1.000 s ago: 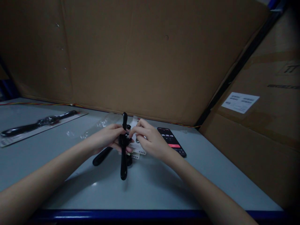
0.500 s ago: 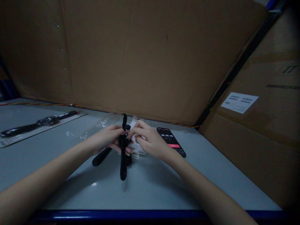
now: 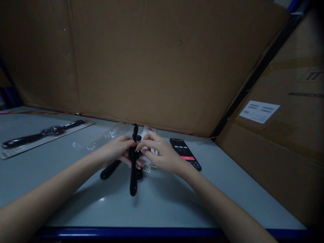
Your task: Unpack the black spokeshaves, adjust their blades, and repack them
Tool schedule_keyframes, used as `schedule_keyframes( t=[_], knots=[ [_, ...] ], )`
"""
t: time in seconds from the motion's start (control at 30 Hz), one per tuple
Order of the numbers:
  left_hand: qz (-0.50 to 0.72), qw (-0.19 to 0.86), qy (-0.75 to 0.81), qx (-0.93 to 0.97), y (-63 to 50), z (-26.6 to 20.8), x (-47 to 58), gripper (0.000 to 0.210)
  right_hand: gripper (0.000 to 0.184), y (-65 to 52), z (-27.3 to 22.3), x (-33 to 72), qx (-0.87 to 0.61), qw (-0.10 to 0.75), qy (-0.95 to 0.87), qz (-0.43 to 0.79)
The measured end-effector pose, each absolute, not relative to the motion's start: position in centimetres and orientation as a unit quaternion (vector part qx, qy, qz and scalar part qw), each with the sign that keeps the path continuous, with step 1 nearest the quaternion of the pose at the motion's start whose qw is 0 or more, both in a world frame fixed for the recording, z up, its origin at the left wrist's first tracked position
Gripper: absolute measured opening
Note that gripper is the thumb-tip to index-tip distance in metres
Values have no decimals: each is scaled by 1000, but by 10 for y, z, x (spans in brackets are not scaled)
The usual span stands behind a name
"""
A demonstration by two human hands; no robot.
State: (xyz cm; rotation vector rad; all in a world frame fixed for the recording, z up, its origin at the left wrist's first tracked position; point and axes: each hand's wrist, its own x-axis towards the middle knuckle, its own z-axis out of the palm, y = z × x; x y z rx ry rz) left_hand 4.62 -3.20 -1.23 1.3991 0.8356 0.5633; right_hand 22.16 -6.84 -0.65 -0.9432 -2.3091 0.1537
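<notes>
My left hand (image 3: 126,148) is closed around the middle of a black two-handled tool (image 3: 133,180), shaped like a spokeshave. The tool stands nearly upright in view, one handle up and one down. My right hand (image 3: 162,152) has its thumb and forefinger pinched together against the tool's centre. Whatever these fingertips hold is too small to make out. Below the left hand lies another black handle (image 3: 110,170), its far part hidden. White printed cards (image 3: 146,168) with rows of dark dots lie behind and under the hands.
At the left is a similar black tool in a clear blister pack (image 3: 54,131). Crumpled clear plastic (image 3: 107,135) lies behind my left hand. A phone (image 3: 183,152) showing a timer rests to the right. Cardboard walls (image 3: 152,74) stand behind and at the right; the table has a blue front edge (image 3: 139,233).
My right fingertips have moved slightly left, closer onto the tool's centre. The left hand and the tool are almost still; the view has shifted very slightly.
</notes>
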Motion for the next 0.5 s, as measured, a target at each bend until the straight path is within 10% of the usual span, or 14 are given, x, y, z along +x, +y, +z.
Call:
schedule_keyframes(
  t=[0.5],
  knots=[
    [256, 654, 382, 600, -32, -13, 46, 43, 14, -68, -8, 219, -370, 318, -871, 54]
  ],
)
